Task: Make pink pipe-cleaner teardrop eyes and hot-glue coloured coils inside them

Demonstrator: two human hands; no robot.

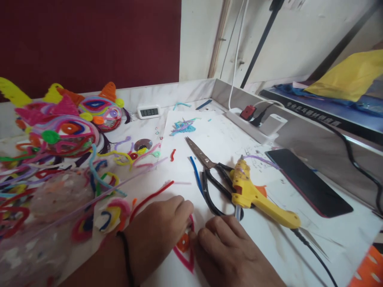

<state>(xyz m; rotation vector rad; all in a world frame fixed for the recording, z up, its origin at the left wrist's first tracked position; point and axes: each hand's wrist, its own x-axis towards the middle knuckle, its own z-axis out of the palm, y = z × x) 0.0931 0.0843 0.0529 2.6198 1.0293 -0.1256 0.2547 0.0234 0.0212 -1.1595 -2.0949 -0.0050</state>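
Observation:
A pink pipe cleaner (pixel 189 264) bent to a point lies on the white paper between my hands, around a small orange coil (pixel 183 242). My left hand (pixel 161 229), with a dark band at the wrist, is closed with its fingertips on the upper part of the pink strand. From the other side, my right hand (pixel 229 251) pinches along its right edge; the fingertips partly hide it. Beyond my left knuckles a red pipe cleaner (pixel 151 196) sticks out. Black-handled scissors (pixel 209 169) and a blue strip (pixel 196 175) lie just past my hands.
A yellow glue gun (pixel 254 195) with its cord lies at the right, beside a dark phone (pixel 317 181). Behind are a power strip (pixel 247 123) and a digital clock (pixel 149 112). Colourful cat-like masks (pixel 64 131), loose pipe cleaners and clear plastic bags (pixel 64 191) crowd the left.

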